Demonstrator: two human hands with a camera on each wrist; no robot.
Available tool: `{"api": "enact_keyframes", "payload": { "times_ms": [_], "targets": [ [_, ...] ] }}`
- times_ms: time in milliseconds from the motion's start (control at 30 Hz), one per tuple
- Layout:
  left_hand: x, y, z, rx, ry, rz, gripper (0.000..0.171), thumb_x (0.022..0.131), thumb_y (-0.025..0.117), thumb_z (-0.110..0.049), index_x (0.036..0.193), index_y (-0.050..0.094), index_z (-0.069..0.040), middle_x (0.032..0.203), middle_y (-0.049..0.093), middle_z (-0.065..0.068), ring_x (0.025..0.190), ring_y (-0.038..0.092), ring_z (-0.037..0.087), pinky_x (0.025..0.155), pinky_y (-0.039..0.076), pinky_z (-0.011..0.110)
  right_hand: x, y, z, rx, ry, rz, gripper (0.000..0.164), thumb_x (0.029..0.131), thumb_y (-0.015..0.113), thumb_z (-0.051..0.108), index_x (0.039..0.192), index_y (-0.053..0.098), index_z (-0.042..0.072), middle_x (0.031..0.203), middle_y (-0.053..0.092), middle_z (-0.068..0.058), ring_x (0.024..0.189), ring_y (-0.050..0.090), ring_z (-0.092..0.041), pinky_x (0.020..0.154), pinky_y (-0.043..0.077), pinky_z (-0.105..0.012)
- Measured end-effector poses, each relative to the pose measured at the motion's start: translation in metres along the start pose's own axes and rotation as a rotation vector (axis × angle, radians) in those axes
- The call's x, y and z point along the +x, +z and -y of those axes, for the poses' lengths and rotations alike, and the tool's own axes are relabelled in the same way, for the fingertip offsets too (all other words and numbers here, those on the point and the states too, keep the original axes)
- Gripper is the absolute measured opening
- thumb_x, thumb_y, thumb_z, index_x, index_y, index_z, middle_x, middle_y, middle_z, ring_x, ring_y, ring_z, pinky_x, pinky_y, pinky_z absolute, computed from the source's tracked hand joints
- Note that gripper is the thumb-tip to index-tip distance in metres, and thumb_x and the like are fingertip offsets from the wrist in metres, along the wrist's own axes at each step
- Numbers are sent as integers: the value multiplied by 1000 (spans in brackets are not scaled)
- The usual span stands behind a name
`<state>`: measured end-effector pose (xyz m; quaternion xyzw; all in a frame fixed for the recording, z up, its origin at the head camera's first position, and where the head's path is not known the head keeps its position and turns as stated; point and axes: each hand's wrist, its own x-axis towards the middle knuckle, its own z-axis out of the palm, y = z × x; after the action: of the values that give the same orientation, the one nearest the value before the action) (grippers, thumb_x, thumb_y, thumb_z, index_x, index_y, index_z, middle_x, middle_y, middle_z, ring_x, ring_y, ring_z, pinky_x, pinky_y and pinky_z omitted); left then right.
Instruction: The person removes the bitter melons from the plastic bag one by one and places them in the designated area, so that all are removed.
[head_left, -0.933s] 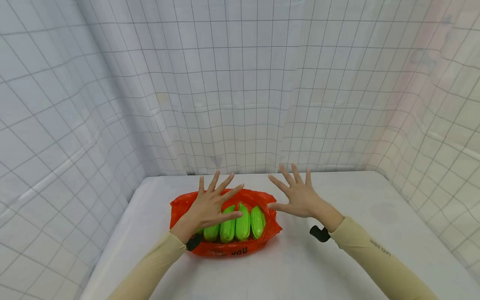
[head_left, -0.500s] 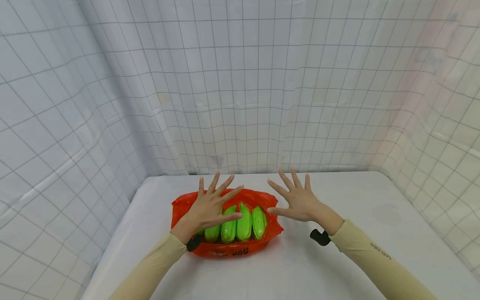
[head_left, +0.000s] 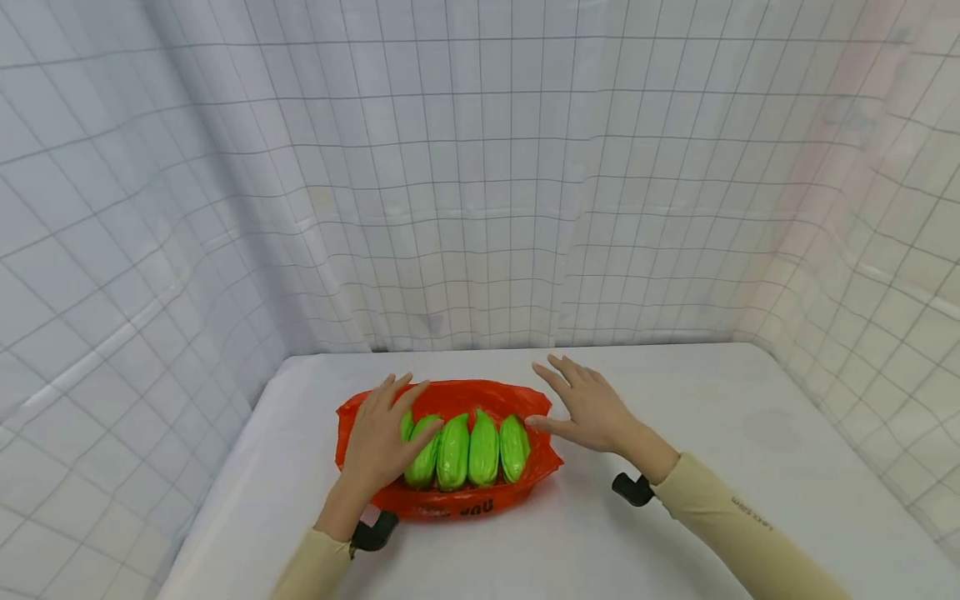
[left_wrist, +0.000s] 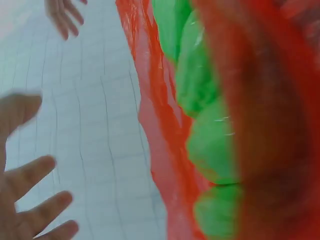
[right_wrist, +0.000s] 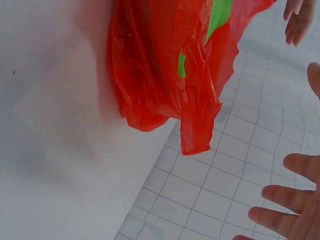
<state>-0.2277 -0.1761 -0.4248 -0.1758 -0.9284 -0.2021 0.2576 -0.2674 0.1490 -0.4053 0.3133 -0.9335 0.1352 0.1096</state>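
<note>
A red plastic bag (head_left: 480, 390) with dark lettering lies on the white table, its mouth wide. Inside it, several bright green, ridged, elongated vegetable-like pieces (head_left: 483, 450) are lined up side by side; their exact kind is unclear. My left hand (head_left: 378, 442) hovers over the bag's left part with fingers loosely extended, hiding some of the contents. At the bag's right end, my right hand (head_left: 596, 412) is held in the air, fingers spread and holding nothing. In the right wrist view, the bag's crumpled end (right_wrist: 195, 125) hangs apart from the fingers.
The white table (head_left: 690, 417) reaches back to a white grid-patterned curtain (head_left: 480, 208), which also closes off the left and right sides. A black wrist-worn device (head_left: 633, 489) shows below the right wrist, another (head_left: 375, 531) below the left.
My left hand has shifted left and lower, baring more of the green pieces. Both hands' widely splayed fingers have drawn closer together. The right hand has dipped slightly.
</note>
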Motion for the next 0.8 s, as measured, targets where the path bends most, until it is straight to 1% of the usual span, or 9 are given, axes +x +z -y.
{"api": "enact_keyframes", "payload": {
  "times_ms": [100, 167, 233, 300, 367, 433, 600, 733, 800],
  "targets": [
    [-18, 0, 13, -121, -118, -252, 44, 81, 75, -23, 121, 63, -8, 117, 54, 17, 112, 44, 38, 91, 34, 51, 2, 5, 4, 123, 18, -75, 73, 91, 49, 60, 144, 38, 10, 141, 43, -12, 126, 42, -31, 100, 35, -50],
    [-28, 0, 22, -185, -226, -385, 39, 80, 75, -17, 116, 64, -6, 106, 52, 16, 103, 43, 34, 82, 33, 46, 3, 7, 7, 207, 24, -129, 66, 93, 54, 51, 140, 42, 7, 135, 49, -10, 119, 48, -28, 95, 40, -47],
    [-36, 1, 29, -232, -335, -474, 40, 81, 74, -16, 116, 60, -4, 102, 49, 17, 98, 39, 31, 77, 29, 44, 5, 10, 9, 284, 19, -176, 58, 94, 58, 41, 137, 45, 4, 129, 53, -10, 113, 52, -27, 91, 44, -44],
    [-42, 2, 35, -279, -433, -518, 47, 81, 74, -17, 120, 54, 0, 102, 45, 19, 96, 36, 29, 74, 25, 42, 7, 13, 12, 338, 12, -203, 52, 93, 62, 33, 132, 48, 2, 124, 56, -10, 107, 56, -27, 85, 48, -42],
    [-45, 4, 40, -330, -514, -522, 53, 82, 74, -19, 123, 47, 1, 104, 42, 20, 96, 35, 27, 75, 25, 40, 11, 14, 14, 379, 10, -211, 46, 93, 64, 27, 128, 51, 0, 118, 58, -11, 100, 58, -27, 81, 49, -39],
    [-48, 7, 43, -395, -597, -498, 57, 83, 73, -23, 125, 43, 2, 106, 39, 19, 95, 34, 25, 75, 26, 38, 15, 15, 18, 427, 22, -198, 42, 92, 65, 23, 124, 54, -1, 112, 60, -13, 94, 59, -27, 78, 50, -38],
    [-56, 14, 52, -575, -782, -360, 56, 88, 67, -35, 124, 43, 2, 108, 41, 12, 93, 35, 19, 75, 32, 31, 23, 19, 27, 512, 91, -112, 37, 91, 66, 21, 118, 57, -3, 104, 63, -16, 87, 60, -24, 74, 51, -39],
    [-64, 17, 60, -644, -833, -251, 49, 91, 62, -39, 118, 51, 0, 103, 49, 8, 88, 40, 17, 68, 38, 19, 26, 27, 33, 498, 150, -39, 37, 90, 67, 21, 116, 59, -4, 100, 63, -14, 79, 59, -18, 68, 50, -33],
    [-67, 19, 63, -653, -837, -225, 45, 92, 61, -39, 113, 54, -1, 98, 52, 6, 85, 43, 16, 63, 40, 16, 25, 31, 36, 481, 174, -14, 38, 90, 67, 22, 116, 59, -5, 99, 64, -12, 75, 57, -15, 65, 49, -31]
  ]
}}
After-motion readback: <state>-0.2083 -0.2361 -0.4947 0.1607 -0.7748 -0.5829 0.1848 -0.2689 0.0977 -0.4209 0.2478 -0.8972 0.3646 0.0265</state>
